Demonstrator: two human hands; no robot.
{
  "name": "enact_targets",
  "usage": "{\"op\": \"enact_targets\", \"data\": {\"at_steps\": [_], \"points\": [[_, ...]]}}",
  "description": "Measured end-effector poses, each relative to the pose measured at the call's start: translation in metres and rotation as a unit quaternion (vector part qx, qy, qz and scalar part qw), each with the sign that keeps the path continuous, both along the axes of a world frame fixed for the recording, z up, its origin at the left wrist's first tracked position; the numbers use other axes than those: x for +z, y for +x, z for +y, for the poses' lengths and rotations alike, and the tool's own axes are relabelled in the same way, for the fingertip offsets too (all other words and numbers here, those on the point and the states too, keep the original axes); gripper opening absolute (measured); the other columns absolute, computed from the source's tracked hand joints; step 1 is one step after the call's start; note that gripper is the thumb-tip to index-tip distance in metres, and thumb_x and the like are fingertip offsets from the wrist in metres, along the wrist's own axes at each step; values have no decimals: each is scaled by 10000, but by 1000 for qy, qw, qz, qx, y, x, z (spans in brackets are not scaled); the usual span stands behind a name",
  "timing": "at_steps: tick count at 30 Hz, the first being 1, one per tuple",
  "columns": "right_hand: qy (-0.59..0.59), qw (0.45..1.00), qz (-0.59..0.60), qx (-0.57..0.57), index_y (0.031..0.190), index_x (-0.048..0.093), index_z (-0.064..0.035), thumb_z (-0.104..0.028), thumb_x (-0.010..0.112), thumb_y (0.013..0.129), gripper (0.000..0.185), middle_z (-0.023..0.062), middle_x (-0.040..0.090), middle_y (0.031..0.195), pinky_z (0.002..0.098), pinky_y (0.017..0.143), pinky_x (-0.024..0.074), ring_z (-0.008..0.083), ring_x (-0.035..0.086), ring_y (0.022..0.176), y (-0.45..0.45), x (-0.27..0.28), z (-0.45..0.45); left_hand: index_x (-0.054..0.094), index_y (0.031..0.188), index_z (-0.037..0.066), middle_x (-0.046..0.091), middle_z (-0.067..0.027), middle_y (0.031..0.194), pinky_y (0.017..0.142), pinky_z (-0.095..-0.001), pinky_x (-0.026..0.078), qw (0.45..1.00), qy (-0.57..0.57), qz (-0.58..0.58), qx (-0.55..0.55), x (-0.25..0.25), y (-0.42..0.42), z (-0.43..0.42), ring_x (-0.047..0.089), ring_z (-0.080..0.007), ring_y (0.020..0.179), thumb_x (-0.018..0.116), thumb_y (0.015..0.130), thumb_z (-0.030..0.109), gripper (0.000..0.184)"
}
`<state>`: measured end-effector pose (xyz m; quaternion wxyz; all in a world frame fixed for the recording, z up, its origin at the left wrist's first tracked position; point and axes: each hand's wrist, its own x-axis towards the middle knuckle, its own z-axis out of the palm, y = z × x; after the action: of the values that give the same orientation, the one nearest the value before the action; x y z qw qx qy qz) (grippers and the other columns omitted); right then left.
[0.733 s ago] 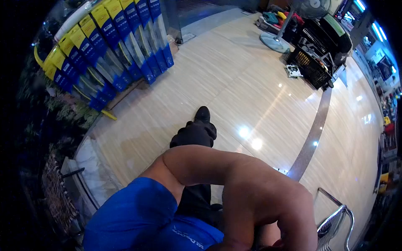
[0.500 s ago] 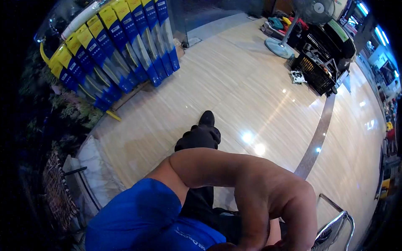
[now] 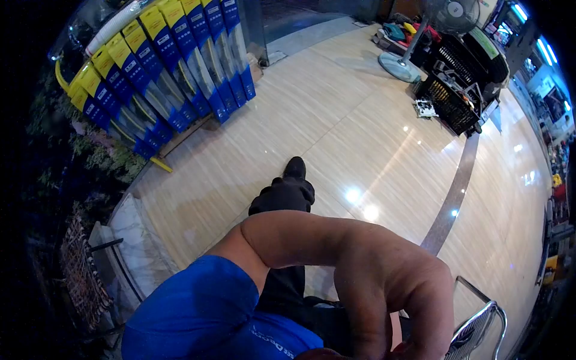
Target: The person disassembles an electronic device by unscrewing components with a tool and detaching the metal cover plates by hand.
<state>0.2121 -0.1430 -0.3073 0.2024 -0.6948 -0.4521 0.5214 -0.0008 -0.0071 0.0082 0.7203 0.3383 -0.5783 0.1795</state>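
My left arm comes out of a blue sleeve and bends across the front of my body. My left hand (image 3: 390,270) hangs at the lower right with its thumb and fingers curled down towards each other. The lower frame edge cuts off the fingertips, so whatever they hold or touch is hidden. Behind the fingers shows a narrow strip of lighter skin, which I cannot place. My right hand is out of sight. Below the forearm are dark trousers (image 3: 285,282) and, further out, a black shoe (image 3: 294,167) on the floor.
Yellow-and-blue packaged blades (image 3: 165,45) hang in a row on a rack at the upper left. A standing fan (image 3: 401,68) and black crates (image 3: 450,105) stand at the upper right. Near my hand is a chrome-framed chair (image 3: 480,330). Glossy tiles (image 3: 372,144) cover the floor.
The view has shifted very slightly. My left arm and hand keep almost the same pose.
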Motion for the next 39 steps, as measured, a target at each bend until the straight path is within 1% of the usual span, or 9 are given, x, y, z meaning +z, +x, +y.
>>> {"op": "enact_targets", "data": {"at_steps": [8, 11, 13, 14, 18, 20, 25, 29, 39], "points": [[58, 979, -151, 123, 1143, 680, -19, -181, 617, 956, 256, 271, 692, 1093, 467, 879, 511, 415, 668, 1030, 36, -65, 8, 695, 1010, -38, 698, -110, 902, 745, -319, 540, 975, 45, 99, 193, 1, -2, 36, 673, -188, 810, 666, 936, 48, 118], [-9, 975, -187, 118, 1203, 685, -51, -212, 637, 965, 291, 260, 688, 1174, 466, 959, 503, 405, 655, 1122, 43, -62, -3, 673, 1015, -34, 690, -104, 926, 794, -306, 540, 897, 45, 270, 348, -10, -1, 51, 671, -177, 853, 617, 981, 72, 124], [77, 972, -210, 73, 990, 704, -4, -302, 638, 958, 307, 277, 695, 936, 495, 783, 524, 442, 682, 897, 48, -71, -37, 658, 1018, -31, 684, -100, 941, 827, -298, 541, 819, 85, 342, 453, -28, 1, 62, 671, -169, 882, 584, 1011, 87, 140], [55, 973, -224, 27, 984, 714, -5, -297, 648, 948, 302, 263, 705, 937, 487, 785, 529, 426, 689, 889, 49, -63, 1, 660, 1008, -21, 679, -83, 943, 846, -291, 529, 718, 158, 334, 590, -37, 1, 80, 652, -153, 892, 568, 1045, 165, 210], [66, 969, -221, -82, 987, 725, -2, -275, 663, 918, 288, 254, 715, 926, 475, 800, 546, 424, 696, 889, 88, -102, -6, 659, 1002, -5, 673, -58, 891, 810, -304, 515, 633, 276, 434, 578, -102, 24, 88, 631, -150, 852, 601, 1034, 240, 254], [18, 966, -227, -119, 993, 741, -7, -276, 671, 911, 290, 248, 724, 935, 471, 815, 548, 419, 700, 907, 98, -111, -15, 663, 1024, 2, 699, -115, 922, 797, -352, 522, 457, 450, 509, 573, -122, 36, 88, 660, -239, 861, 646, 988, 250, 251], [-18, 956, -243, -162, 1018, 757, 3, -269, 686, 887, 311, 247, 732, 923, 445, 807, 555, 400, 714, 892, 133, -132, -21, 670, 1134, 25, 715, -183, 1058, 851, -449, 525, 435, 482, 502, 571, -154, 53, 81, 674, -362, 981, 674, 953, 272, 306], [-42, 941, -201, -268, 1027, 768, 10, -231, 700, 888, 287, 150, 739, 774, 363, 580, 553, 211, 682, 576, 173, -146, -27, 634, 1238, 39, 703, -196, 1124, 924, -473, 522, 391, 574, 515, 502, -159, 54, 74, 660, -371, 1088, 675, 952, 291, 383], [-151, 921, -216, -288, 998, 762, 9, -226, 719, 900, 258, 96, 673, 685, 363, 486, 524, 198, 633, 533, 219, -210, -43, 627, 1223, 29, 701, -215, 1100, 921, -488, 520, 344, 633, 528, 450, -178, 92, 109, 656, -389, 1090, 698, 937, 286, 391]]}}
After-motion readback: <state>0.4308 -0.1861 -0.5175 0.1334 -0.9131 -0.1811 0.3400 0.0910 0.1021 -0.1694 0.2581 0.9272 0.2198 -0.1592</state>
